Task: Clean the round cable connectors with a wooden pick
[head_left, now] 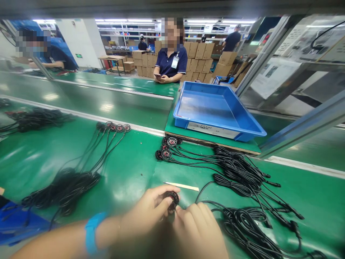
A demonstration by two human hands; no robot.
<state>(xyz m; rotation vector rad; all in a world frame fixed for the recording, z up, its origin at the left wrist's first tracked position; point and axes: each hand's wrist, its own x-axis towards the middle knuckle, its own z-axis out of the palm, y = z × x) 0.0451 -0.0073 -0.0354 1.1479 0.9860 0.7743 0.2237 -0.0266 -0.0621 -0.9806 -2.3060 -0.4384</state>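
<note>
My left hand (149, 212) pinches a small round black part (171, 198) with a red centre, low in the middle of the view; a blue band is on that wrist. My right hand (198, 225) is curled beside it, fingertips touching the same part. A black cable (205, 187) runs from the part to the right. Just beyond my hands a thin pale wooden stick (182, 186) lies on the green mat (129, 172). Farther back lie several similar round parts (167, 147) with black cables.
Coiled black cables (242, 176) lie at right, another bundle (67, 183) with round ends (115, 127) at left, more at far left (35, 118). A blue tray (215, 111) sits on a raised board. A person (169, 61) stands across the green belt; cartons are stacked behind.
</note>
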